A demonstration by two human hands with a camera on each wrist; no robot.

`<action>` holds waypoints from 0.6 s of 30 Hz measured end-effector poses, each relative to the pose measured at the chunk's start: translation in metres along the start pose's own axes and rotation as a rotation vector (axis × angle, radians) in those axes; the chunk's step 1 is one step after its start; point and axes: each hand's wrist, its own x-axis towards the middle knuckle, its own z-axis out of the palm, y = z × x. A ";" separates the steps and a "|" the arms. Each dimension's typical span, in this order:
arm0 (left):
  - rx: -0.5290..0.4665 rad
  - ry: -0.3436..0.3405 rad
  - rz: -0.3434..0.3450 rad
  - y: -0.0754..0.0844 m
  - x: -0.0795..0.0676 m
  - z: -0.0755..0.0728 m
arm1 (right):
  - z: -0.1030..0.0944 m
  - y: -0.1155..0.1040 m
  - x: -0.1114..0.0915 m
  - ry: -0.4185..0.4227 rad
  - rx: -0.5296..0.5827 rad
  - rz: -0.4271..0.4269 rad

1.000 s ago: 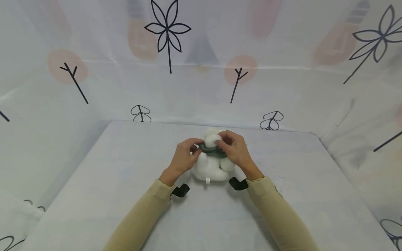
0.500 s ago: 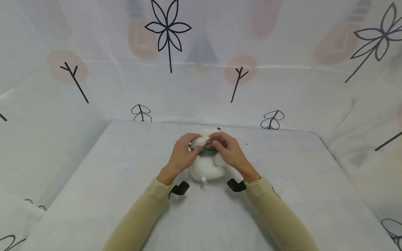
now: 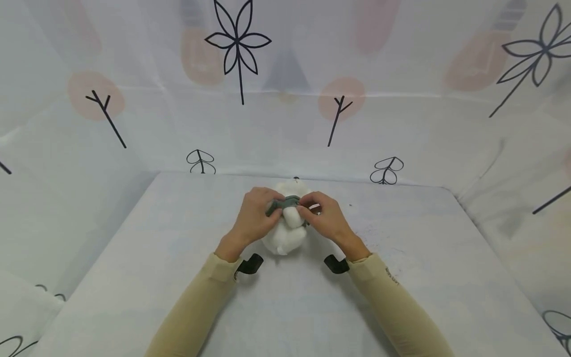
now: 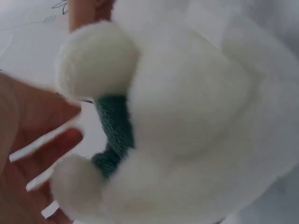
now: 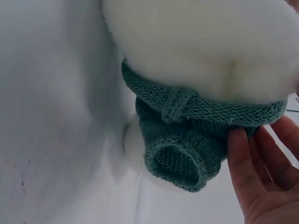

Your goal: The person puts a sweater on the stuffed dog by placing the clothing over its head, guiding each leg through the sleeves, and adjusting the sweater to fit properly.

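A white plush toy (image 3: 285, 238) stands on the white-covered table with a green knitted garment (image 3: 285, 202) around its neck area. My left hand (image 3: 254, 213) is at the garment's left side, thumb and fingers spread apart; the left wrist view shows a gap between its fingertips (image 4: 74, 134) and the green knit (image 4: 114, 123). On the other side, my right hand (image 3: 327, 215) pinches the garment's edge; in the right wrist view the thumb (image 5: 240, 154) lies on the knit (image 5: 187, 116). There, an empty sleeve opening (image 5: 177, 163) faces the camera. The toy's face is hidden.
Black wrist mounts (image 3: 251, 264) stick out below both sleeves. The white table (image 3: 285, 307) stretches around the toy, with faint dark specks to the right. Patterned white cloth (image 3: 285, 134) hangs behind and at both sides.
The toy has turned and shifted left, its garment and a white limb now facing differently. My left hand has moved from the white limb to the garment's side; my right hand now pinches the knit.
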 end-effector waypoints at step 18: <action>0.110 -0.226 -0.043 0.012 -0.001 -0.008 | 0.001 -0.003 0.000 -0.078 0.224 0.040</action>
